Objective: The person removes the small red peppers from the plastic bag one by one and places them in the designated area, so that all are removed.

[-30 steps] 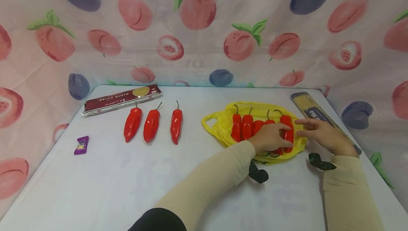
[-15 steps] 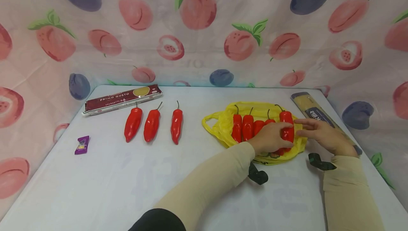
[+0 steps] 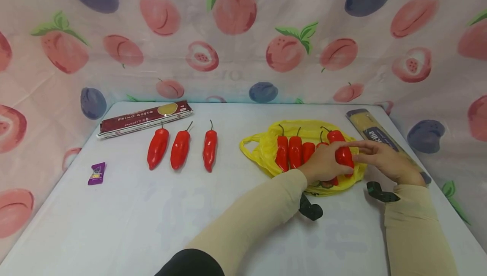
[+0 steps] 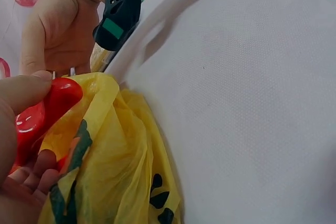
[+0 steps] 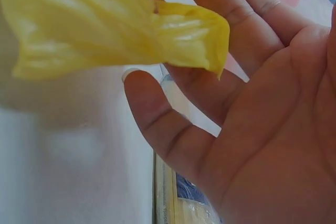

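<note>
My left hand (image 3: 323, 162) pinches a shiny red chili pepper (image 3: 344, 156) over the right side of a spread yellow plastic bag (image 3: 266, 146). In the left wrist view, the thumb lies on this pepper (image 4: 32, 121) and the other fingers curl below it. Several more red peppers (image 3: 295, 151) lie side by side on the bag, partly behind the left hand. My right hand (image 3: 389, 164) is at the bag's right edge, its fingers loosely extended towards the held pepper. The right wrist view has a yellow flap (image 5: 191, 35) of the bag in front of those fingers.
Three red peppers (image 3: 180, 151) stand apart in a row on the white table (image 3: 152, 225). A dark red spaghetti pack (image 3: 144, 119) is at the back left, above a purple wrapped candy (image 3: 97, 173). Another pasta pack (image 3: 365, 124) lies behind the right hand.
The pepper in my left hand has lifted and tilted, its stem end swinging to the left. My left hand has shifted slightly right; the right hand has stayed almost where it was.
</note>
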A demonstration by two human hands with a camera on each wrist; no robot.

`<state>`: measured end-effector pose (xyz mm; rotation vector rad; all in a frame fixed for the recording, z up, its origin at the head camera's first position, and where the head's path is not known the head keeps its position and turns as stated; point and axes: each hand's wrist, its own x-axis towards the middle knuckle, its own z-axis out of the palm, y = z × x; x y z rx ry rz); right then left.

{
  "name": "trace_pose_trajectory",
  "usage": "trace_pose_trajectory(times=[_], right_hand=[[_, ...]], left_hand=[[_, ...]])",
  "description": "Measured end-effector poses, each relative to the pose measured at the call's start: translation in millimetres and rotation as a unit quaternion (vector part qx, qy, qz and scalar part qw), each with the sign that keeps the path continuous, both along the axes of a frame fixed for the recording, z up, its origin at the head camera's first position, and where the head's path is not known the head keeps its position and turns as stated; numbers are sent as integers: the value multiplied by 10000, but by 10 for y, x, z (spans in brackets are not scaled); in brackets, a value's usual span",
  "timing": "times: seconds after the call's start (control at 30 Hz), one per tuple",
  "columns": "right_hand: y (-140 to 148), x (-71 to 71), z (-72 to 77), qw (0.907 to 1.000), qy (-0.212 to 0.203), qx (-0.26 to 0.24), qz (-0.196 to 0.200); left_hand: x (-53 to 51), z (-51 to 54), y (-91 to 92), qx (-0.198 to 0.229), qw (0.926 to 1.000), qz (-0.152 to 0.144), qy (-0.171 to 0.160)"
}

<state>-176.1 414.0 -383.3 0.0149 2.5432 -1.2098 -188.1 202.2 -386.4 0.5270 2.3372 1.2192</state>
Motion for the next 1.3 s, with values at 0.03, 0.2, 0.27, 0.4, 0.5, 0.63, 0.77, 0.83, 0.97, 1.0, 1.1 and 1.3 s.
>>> trace_pose_trajectory(times=[0.03, 0.2, 0.27, 0.4, 0.5, 0.63, 0.77, 0.83, 0.97, 1.0, 1.1, 1.3], right_hand=[[1, 2, -1, 10000, 14, -15, 15], [2, -3, -2, 10000, -63, -7, -15], [-8, -10, 3, 10000, -94, 10, -14], [-19, -12, 7, 10000, -46, 58, 30], [-18, -9, 5, 9999, 35, 105, 81], [-11, -8, 6, 9998, 51, 160, 103], [-10, -20, 7, 9997, -108, 220, 33], [-13, -27, 7, 9994, -192, 287, 10], [-20, -33, 9, 9990, -283, 336, 27], [-24, -34, 9, 9990, -286, 334, 38], [-32, -37, 11, 9991, -280, 321, 78], [-30, -43, 3, 9991, -169, 365, 121]], left_hand=[[3, -2, -2, 44, 10000, 64, -17], [15, 0, -9, 187, 9993, 269, 160], [17, 8, -19, 175, 9990, 321, 250], [18, 58, -50, 351, 9985, 298, 282], [11, 120, -80, 527, 9978, 195, 353], [2, 214, -142, 600, 9974, 54, 408], [-10, 291, -253, 616, 9974, -36, 373], [-21, 314, -320, 606, 9973, -53, 418], [-39, 332, -467, 631, 9970, -63, 449], [-44, 333, -509, 630, 9969, -61, 466], [-55, 339, -653, 677, 9965, -59, 477], [-102, 370, -987, 904, 9948, -7, 467]])
